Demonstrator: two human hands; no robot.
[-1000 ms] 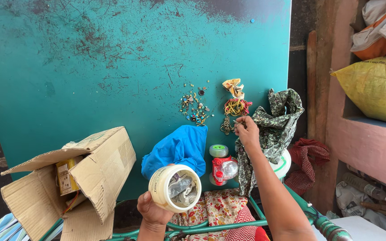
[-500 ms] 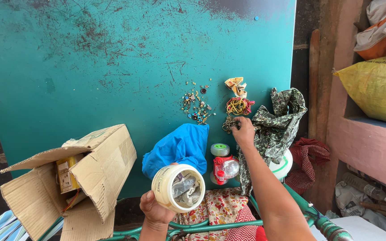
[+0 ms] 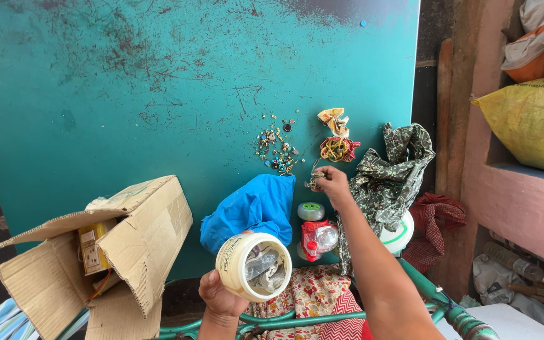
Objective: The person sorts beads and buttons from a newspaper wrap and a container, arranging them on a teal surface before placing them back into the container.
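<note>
On the left part of the teal desk [image 3: 127, 94] lies an open cardboard box [image 3: 102, 252], and beside it the left hand [image 3: 221, 301] is closed around a cream round jar [image 3: 253, 266], tilted so its open mouth shows crumpled plastic inside, just below a blue cloth [image 3: 250, 208]. Further right, the right hand [image 3: 334, 186] pinches what seems to be a small metal chain [image 3: 315, 181], lifted just above the desk between the scattered beads [image 3: 276, 150] and the green patterned cloth [image 3: 388, 182].
</note>
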